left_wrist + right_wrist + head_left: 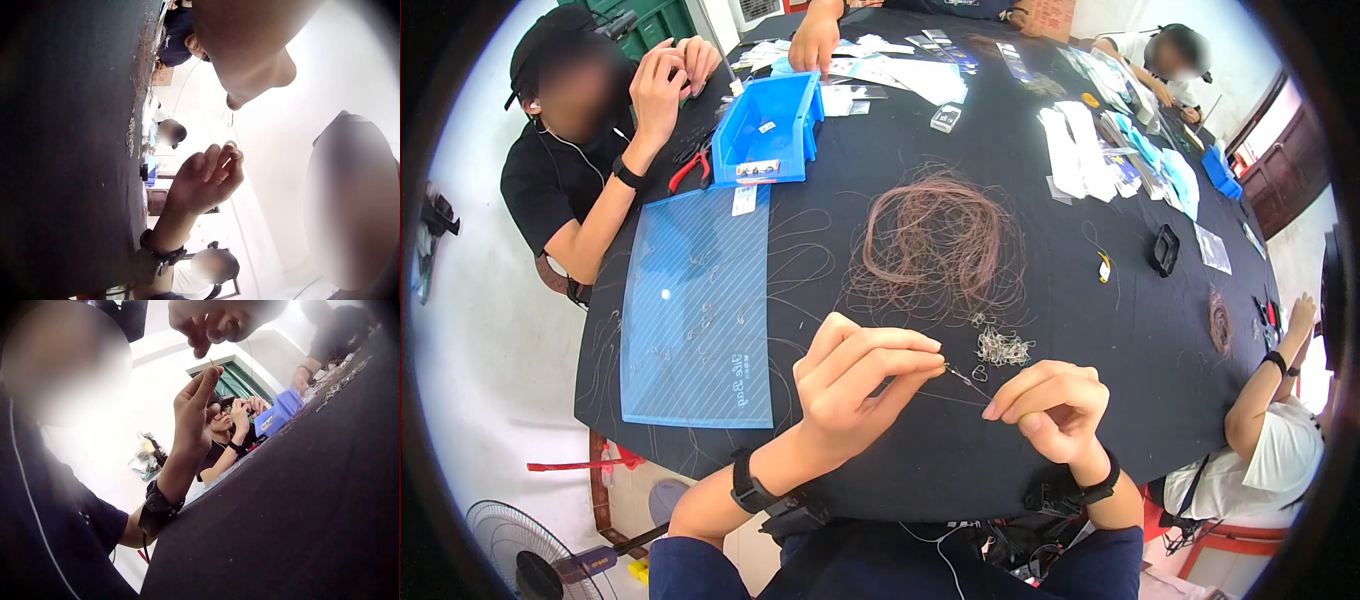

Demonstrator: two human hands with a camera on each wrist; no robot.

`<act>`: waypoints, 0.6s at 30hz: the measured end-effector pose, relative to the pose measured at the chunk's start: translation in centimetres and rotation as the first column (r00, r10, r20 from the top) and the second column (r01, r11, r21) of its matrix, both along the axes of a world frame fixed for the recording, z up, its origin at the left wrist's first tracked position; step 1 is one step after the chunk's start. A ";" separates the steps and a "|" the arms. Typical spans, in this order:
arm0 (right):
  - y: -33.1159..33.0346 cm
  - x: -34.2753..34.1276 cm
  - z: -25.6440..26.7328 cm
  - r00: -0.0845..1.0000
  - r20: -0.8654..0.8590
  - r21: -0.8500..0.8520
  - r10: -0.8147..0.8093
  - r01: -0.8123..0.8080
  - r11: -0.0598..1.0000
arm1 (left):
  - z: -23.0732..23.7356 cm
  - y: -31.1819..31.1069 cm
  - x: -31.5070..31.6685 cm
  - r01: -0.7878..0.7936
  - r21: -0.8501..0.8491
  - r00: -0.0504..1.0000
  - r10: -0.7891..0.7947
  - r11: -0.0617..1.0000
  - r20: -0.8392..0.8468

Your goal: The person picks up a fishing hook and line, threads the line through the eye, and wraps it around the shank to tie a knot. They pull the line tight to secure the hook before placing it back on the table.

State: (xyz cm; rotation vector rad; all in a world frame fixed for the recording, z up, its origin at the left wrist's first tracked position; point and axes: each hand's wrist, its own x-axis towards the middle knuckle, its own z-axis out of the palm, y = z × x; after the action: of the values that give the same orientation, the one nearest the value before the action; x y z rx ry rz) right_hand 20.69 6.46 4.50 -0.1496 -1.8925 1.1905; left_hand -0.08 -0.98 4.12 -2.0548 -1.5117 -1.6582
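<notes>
Over the near part of the black table, my left hand [855, 385] pinches one end of a small, slender metal piece [965, 377] between thumb and fingertips. My right hand [1055, 405] pinches a thin line [982, 391] that runs from this piece, thumb against the curled forefinger. The hands are a short gap apart. Just beyond them lies a pile of small bent-wire metal clips [1005, 347], with one loose clip [979, 373] on the near side. In the left wrist view my right hand [206, 178] is raised; the right wrist view shows my left hand [197, 412] with its fingertips together.
A tangled coil of brown line [940, 245] lies beyond the clips. On the left are a blue file bag [695, 350] with loose lines, a blue bin [765, 135] and red-handled pliers [692, 170]. Other people sit around the table [1090, 320].
</notes>
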 end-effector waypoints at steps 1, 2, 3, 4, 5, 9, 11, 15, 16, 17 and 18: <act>0.0 0.1 0.1 1.000 -0.001 -0.019 -0.001 0.001 1.000 | -0.1 -0.1 0.0 0.007 -0.008 1.000 -0.007 1.000 0.006; 0.0 0.2 0.3 1.000 -0.002 -0.038 -0.002 0.002 0.999 | -0.2 -0.1 0.0 0.013 -0.016 1.000 -0.013 1.000 0.012; -0.1 0.3 0.3 1.000 -0.003 -0.057 -0.002 0.002 0.998 | -0.2 -0.1 0.0 0.014 -0.016 1.000 -0.014 1.000 0.013; -0.1 0.3 0.4 1.000 -0.018 -0.079 -0.005 0.003 0.997 | -0.2 -0.1 0.0 0.015 -0.016 1.000 -0.015 1.000 0.013; -0.1 0.3 0.4 0.999 -0.034 -0.101 -0.007 0.004 0.995 | -0.2 -0.1 0.0 0.015 -0.015 1.000 -0.015 1.000 0.014; -0.1 0.8 -0.5 0.988 -0.144 -0.226 -0.050 0.016 0.974 | -0.2 -0.1 0.0 0.011 -0.026 1.000 -0.011 1.000 0.020; -0.2 0.7 -0.6 0.983 -0.165 -0.285 -0.074 0.024 0.958 | -0.2 -0.1 0.0 0.015 -0.031 1.000 -0.015 0.999 0.022; -0.2 0.5 -0.7 0.980 -0.122 -0.321 -0.158 0.111 0.940 | 0.0 0.0 0.2 0.078 -0.059 0.997 -0.077 0.995 0.015; -0.2 0.5 -0.7 0.982 -0.104 -0.328 -0.155 0.114 0.938 | -0.1 0.0 0.4 0.101 -0.068 0.995 -0.100 0.993 0.021; -0.2 0.5 -0.7 0.985 -0.084 -0.336 -0.153 0.116 0.935 | -0.2 0.0 0.5 0.125 -0.079 0.992 -0.123 0.989 0.027; -0.2 0.3 -0.7 0.985 -0.054 -0.348 -0.166 0.137 0.927 | -0.4 0.0 0.5 0.150 -0.089 0.989 -0.148 0.985 0.024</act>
State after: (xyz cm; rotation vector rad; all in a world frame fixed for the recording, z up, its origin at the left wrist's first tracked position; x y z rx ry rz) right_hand 21.03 6.27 3.79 -0.4232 -1.5577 1.3892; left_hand 0.40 -0.95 3.72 -2.2581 -1.4985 -1.6910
